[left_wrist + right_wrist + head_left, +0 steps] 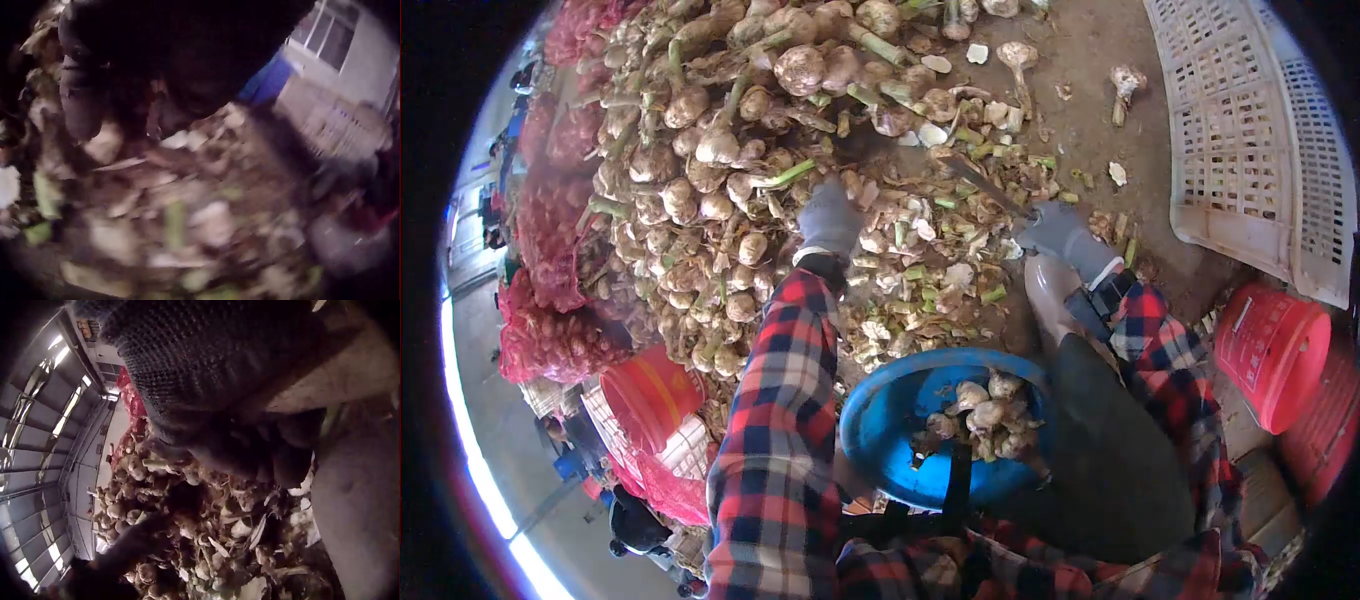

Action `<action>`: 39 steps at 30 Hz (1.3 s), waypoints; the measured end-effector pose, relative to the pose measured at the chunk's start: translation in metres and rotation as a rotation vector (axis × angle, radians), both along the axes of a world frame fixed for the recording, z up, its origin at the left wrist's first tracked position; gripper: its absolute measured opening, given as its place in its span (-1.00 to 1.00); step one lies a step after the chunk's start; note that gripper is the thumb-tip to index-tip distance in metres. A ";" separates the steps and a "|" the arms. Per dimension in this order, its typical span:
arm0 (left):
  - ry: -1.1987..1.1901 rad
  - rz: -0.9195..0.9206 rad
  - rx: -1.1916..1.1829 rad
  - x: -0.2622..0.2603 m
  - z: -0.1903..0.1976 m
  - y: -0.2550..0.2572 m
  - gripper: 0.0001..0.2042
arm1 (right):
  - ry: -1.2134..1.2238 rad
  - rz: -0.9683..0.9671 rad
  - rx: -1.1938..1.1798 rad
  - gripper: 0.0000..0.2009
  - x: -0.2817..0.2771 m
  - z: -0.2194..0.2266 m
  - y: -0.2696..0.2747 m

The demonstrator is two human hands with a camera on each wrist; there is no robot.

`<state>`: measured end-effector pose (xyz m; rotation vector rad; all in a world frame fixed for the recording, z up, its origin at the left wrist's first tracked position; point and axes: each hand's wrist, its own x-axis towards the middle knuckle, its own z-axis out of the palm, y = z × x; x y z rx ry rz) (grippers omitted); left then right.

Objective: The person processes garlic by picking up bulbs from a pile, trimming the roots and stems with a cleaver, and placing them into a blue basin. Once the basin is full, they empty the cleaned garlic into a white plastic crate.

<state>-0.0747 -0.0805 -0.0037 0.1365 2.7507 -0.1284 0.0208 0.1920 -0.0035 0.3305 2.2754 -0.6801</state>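
My left hand [832,220], in a grey knitted glove, reaches down at the edge of a big heap of garlic bulbs [680,200] with stems. Its fingertips are among trimmings, and I cannot tell whether they grip a bulb. The blurred left wrist view shows dark gloved fingers [81,112] over the scraps. My right hand [1062,238], gloved alike, grips a knife [985,185] whose blade points toward the heap. Its pale wooden handle [337,378] shows in the right wrist view. Cut stems and peels [940,260] cover the ground between the hands.
A blue basin [880,385] with several trimmed bulbs [995,415] sits in front of my body. My boot [1050,290] is beside the right hand. White crates [1230,130] and a red bucket [1265,350] stand right; another bucket [645,400] and red mesh sacks [555,320] stand left.
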 end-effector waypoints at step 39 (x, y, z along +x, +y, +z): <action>-0.279 -0.528 0.949 0.074 0.094 0.067 -0.53 | 0.009 -0.117 -0.203 -0.59 -0.012 0.043 0.009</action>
